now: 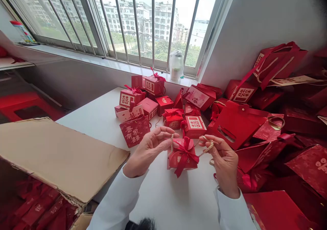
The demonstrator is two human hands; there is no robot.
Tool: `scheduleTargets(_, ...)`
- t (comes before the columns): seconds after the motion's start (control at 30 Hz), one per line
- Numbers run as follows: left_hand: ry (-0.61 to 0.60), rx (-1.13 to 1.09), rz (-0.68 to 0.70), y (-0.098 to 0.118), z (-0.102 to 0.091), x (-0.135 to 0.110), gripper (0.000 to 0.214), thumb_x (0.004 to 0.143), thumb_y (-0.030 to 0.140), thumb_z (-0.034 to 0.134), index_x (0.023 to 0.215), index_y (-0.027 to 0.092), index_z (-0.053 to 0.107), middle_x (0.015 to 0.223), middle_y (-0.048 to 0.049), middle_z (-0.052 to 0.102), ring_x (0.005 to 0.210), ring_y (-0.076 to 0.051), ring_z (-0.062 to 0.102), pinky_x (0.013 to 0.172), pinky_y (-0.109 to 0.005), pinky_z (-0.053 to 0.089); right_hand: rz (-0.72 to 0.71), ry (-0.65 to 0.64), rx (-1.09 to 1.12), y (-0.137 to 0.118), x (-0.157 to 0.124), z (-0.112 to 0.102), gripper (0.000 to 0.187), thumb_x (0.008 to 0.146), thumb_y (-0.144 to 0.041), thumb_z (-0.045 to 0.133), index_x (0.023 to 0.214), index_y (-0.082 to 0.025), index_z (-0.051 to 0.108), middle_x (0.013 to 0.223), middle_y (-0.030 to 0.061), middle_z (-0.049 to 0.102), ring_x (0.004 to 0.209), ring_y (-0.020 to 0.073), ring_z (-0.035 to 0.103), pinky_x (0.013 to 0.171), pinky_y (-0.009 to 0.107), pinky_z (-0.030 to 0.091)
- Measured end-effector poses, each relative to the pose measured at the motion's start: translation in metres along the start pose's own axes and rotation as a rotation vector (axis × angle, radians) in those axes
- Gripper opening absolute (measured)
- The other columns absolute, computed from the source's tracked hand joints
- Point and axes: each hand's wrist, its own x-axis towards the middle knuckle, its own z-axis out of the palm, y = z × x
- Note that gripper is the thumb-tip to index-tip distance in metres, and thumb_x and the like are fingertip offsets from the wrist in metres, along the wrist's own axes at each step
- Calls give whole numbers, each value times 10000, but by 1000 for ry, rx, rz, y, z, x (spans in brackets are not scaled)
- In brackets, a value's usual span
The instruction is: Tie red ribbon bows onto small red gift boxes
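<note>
A small red gift box with a red ribbon bow on its front stands on the white table between my hands. My left hand is at the box's upper left, its thumb and fingers pinching the gold cord handle. On the other side, my right hand grips a twisted loop of gold cord that runs to the box's right side. The cord's ends at the box are partly hidden by the fingers and the bow.
Several finished-looking red boxes crowd the table's back. Red gift bags pile up along the right. An open cardboard carton with red items inside stands at the left. A bagged cup sits on the windowsill.
</note>
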Motion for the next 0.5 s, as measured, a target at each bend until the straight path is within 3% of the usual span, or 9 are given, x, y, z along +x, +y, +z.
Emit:
scheduleTargets(0.13,-18,39,-11,-6,1,6,248,839,319,614,1015,160,542,1081,-92,593,870,-168,619,810,-315,466,36,16,8,7,-1,-4,244,815,-377,636,989,-207,654,944,72,716,756,177,671,547,230,490)
scheduleTargets(0.4,-15,95,-45,-20,-3,9,303,810,382,621,1013,162,574,996,-90,620,821,-167,594,724,-290,472,235,1,76,20,-4,-17,291,807,-395,603,1031,-209,605,947,73,711,556,110,599,552,246,491)
scheduleTargets(0.5,28,292,-61,-22,-12,3,294,822,409,586,1013,186,594,874,-53,632,700,-145,576,658,-271,466,238,-22,-72,24,-5,-33,310,819,-393,556,1065,-207,583,967,81,703,609,137,622,600,279,508)
